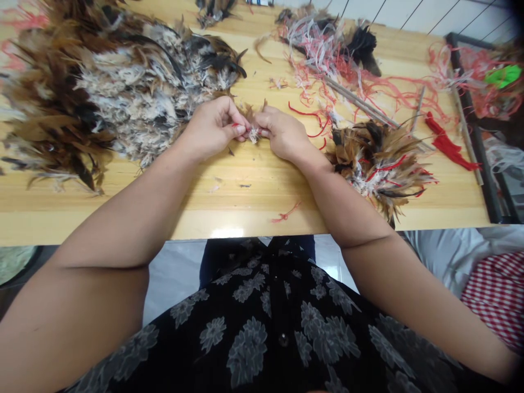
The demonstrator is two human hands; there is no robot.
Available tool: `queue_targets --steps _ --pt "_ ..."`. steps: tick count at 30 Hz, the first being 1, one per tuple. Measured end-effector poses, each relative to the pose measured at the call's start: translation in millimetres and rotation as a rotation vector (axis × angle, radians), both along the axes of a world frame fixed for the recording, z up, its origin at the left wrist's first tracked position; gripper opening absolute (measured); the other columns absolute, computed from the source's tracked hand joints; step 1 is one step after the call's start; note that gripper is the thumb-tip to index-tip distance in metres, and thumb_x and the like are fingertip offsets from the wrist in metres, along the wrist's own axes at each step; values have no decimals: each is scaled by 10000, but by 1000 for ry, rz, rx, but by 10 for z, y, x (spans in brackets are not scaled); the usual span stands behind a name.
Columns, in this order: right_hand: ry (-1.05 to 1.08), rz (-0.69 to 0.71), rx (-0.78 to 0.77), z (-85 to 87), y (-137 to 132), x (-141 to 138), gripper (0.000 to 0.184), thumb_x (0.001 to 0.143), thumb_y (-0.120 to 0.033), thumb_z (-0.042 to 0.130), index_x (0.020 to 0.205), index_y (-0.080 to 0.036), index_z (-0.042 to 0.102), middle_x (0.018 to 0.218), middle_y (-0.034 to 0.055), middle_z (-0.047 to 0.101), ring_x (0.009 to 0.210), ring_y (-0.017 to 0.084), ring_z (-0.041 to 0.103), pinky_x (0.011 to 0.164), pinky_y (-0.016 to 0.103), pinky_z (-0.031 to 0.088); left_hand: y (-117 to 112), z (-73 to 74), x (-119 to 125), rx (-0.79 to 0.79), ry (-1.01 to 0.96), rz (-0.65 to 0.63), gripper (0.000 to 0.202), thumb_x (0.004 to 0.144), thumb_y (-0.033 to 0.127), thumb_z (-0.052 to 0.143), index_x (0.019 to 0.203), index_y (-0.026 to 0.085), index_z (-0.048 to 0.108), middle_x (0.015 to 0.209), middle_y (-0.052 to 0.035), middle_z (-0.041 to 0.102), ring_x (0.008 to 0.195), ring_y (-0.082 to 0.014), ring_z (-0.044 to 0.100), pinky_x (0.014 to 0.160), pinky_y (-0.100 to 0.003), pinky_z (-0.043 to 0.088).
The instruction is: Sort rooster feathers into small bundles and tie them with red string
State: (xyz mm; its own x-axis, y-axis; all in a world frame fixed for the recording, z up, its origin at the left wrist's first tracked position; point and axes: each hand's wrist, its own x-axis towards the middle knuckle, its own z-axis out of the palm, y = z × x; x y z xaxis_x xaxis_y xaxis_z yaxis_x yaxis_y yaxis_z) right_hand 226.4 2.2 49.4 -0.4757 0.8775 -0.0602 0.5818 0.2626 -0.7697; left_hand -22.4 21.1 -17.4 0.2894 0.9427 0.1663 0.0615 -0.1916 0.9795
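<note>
Over the middle of the wooden table, my two hands meet at a small feather bundle (254,135), its pale quill ends pointing toward me and brown tips showing behind. Thumb and fingers of my left hand (215,126) are pinched together, with a bit of red string (234,125) between them. On the other side, my right hand (284,134) has its fingers curled closed against the bundle; its exact grip is partly hidden. Left of my left hand lies a large heap of tied feather bundles (135,93). A smaller pile of red-tied feather bundles (380,158) rests beside my right forearm.
Tangled pink and white strings (315,49) and thin sticks (360,101) lie at the back right. A bunch of red strings (450,143) is near a dark-framed tray (478,131). One loose red string (286,213) sits by the table's front edge.
</note>
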Motion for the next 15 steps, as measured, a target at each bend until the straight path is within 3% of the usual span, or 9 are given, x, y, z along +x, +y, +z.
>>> queue_targets --steps 3,6,10,15 --pt "-154 31 128 -12 16 4 251 1174 -152 585 953 -270 589 1312 89 775 1302 291 676 1145 430 519 19 -19 -1 8 -1 3 530 1002 336 1182 937 272 660 1011 -20 916 904 -260 868 904 -483 714" --pt "-127 12 121 -48 79 -1 257 1172 -146 624 947 -269 632 1342 88 825 1331 282 722 1209 425 553 30 -39 3 22 -4 -5 506 1000 330 1163 934 275 665 1015 -21 918 869 -248 853 862 -466 690" --pt "23 -49 80 -64 116 -5 229 1115 -136 736 923 -259 720 1234 59 866 1317 258 778 1230 370 579 25 -44 1 26 -13 -3 497 1000 349 1166 943 280 677 1020 -35 923 867 -263 856 859 -471 693" --pt "136 -144 -8 5 47 -1 115 1083 -132 838 1078 -245 820 998 -17 797 1092 207 744 1076 327 566 17 -21 -2 9 -3 10 528 976 385 1208 948 288 689 1012 -43 919 917 -309 892 879 -504 702"
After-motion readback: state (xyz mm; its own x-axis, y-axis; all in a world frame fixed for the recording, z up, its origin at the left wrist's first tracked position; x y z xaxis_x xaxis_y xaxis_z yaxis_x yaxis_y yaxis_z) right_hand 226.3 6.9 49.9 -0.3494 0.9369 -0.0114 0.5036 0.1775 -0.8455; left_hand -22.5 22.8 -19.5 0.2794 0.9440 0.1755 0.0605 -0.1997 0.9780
